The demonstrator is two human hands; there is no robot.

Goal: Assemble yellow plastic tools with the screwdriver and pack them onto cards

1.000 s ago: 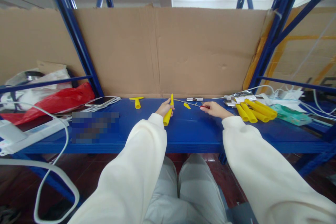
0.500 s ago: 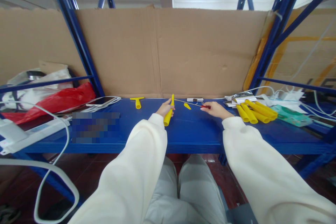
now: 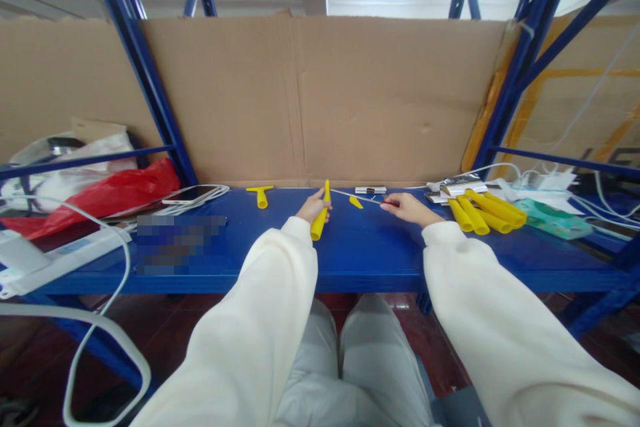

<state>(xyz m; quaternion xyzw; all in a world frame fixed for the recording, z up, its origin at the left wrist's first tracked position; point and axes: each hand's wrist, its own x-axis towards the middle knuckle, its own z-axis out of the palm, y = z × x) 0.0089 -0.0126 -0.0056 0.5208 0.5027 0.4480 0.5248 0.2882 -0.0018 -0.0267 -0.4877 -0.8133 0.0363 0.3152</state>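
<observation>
My left hand (image 3: 311, 205) is closed around the tube of a yellow T-shaped plastic handle (image 3: 317, 227), its hollow end toward me and its crosspiece seen end-on. My right hand (image 3: 406, 208) grips a screwdriver (image 3: 371, 200) by its red handle, mostly covered by the fingers. The long thin shaft points left and its tip meets or nearly meets the crosspiece; exact contact is too small to tell. Beneath the shaft, a small flat yellow piece (image 3: 355, 202) lies on the blue tabletop (image 3: 370, 247). Another yellow T-shaped handle (image 3: 261, 199) stands to the left of my hands.
Several yellow tubular handles (image 3: 485, 213) are piled at right, beside a green packet (image 3: 555, 219) and white cables. A narrow black-and-white item (image 3: 371, 190) lies by the cardboard panel (image 3: 350, 100). At left are a phone (image 3: 187, 195), a power strip (image 3: 75, 252) and a red bag (image 3: 115, 197).
The view has shifted very slightly. Both hands keep the same grip and nearly the same position.
</observation>
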